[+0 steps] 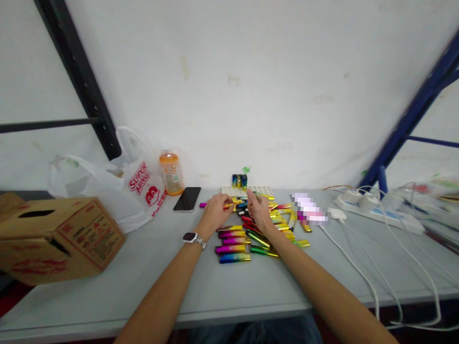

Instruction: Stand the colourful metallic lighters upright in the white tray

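My left hand (215,210), with a watch (190,237) on its wrist, is closed on a purple-and-gold lighter (203,204) whose purple end sticks out to the left. Close by on the right, my right hand (257,209) has its fingers curled and thumb raised; what it holds, if anything, is hidden. Behind both hands lies a white rack (226,190), with several shiny lighters (239,181) standing upright at it. Loose metallic lighters (264,239) are heaped under and around my right hand. Nearer me, several lighters (234,249) lie side by side in a column.
A black phone (187,198) and an orange-capped bottle (171,171) are at the left, beside a white plastic bag (138,189) and a cardboard box (72,237). To the right are a pixelated device (309,209), a power strip (382,213) and loose white cables (356,264).
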Tool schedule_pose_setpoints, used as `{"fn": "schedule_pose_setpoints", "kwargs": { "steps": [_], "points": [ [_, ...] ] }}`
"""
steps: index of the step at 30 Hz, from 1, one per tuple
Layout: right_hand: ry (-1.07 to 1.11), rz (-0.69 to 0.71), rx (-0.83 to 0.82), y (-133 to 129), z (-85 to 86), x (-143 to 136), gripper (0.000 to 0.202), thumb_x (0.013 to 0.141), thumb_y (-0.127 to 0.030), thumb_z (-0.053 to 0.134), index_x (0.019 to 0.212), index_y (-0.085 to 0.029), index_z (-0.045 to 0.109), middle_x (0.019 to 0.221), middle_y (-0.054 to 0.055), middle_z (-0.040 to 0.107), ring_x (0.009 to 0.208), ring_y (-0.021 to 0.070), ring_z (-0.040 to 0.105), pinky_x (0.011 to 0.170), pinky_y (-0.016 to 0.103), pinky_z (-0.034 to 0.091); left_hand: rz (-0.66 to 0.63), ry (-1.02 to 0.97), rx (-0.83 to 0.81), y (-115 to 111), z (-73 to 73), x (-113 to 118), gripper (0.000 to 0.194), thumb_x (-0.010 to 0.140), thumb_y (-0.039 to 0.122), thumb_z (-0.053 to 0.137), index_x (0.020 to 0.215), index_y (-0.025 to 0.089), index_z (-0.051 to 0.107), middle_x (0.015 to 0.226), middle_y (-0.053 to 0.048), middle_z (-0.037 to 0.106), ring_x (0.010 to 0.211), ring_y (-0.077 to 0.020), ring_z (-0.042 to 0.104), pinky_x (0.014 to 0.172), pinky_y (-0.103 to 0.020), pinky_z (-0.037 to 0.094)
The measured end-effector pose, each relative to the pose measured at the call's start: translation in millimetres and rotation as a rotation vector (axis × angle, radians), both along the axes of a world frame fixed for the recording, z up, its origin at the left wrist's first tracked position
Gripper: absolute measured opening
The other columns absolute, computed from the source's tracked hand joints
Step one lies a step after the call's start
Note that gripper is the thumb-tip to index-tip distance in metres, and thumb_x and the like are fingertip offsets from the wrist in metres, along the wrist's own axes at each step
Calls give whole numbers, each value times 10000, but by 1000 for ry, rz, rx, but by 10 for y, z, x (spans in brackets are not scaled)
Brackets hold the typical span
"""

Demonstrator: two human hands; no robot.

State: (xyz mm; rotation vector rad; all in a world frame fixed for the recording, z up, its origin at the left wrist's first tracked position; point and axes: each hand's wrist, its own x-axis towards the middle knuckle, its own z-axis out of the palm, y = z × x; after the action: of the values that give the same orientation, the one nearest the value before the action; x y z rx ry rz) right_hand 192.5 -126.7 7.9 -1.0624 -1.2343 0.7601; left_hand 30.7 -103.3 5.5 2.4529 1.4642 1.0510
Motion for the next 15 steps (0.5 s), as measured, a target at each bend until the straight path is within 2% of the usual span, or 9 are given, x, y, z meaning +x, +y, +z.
{"fn": "schedule_pose_setpoints", "kwargs": {
  "steps": [4, 8, 12, 15],
  "points": [
    [-41, -24, -5, 47, -38, 1, 470, 854, -590, 504, 552, -249, 390, 447, -44, 347, 462, 137, 361, 466, 291, 278, 33, 163, -48, -7, -14, -38, 187, 819, 147, 579, 982, 186, 660, 1034, -80, 683, 1001, -244, 606, 909, -372, 456],
    [-106, -64, 4, 99, -59, 14, 382, 876, -469, 463, 576, -244, 391, 471, -41, 379, 493, 141, 390, 493, 285, 313, 24, 216, -88, -21, -3, -67, 204, 791, 138, 589, 977, 182, 662, 1087, -91, 675, 1035, -257, 600, 927, -385, 453],
    [-141, -69, 97, 87, -15, 27, 285, 852, -496, 562, 779, -233, 482, 616, -49, 475, 586, 139, 452, 552, 259, 370, 6, 236, -135, -37, 31, -79, 194, 801, 142, 591, 980, 179, 657, 1112, -92, 664, 1024, -235, 607, 915, -358, 464],
    [-123, -2, 94, 78, 13, 29, 325, 827, -507, 628, 958, -246, 484, 731, -51, 522, 612, 134, 474, 574, 251, 395, 28, 275, -110, -41, 45, -77, 252, 820, 137, 576, 1063, 175, 631, 1150, -95, 632, 1042, -231, 598, 908, -352, 467]
  ]
}}
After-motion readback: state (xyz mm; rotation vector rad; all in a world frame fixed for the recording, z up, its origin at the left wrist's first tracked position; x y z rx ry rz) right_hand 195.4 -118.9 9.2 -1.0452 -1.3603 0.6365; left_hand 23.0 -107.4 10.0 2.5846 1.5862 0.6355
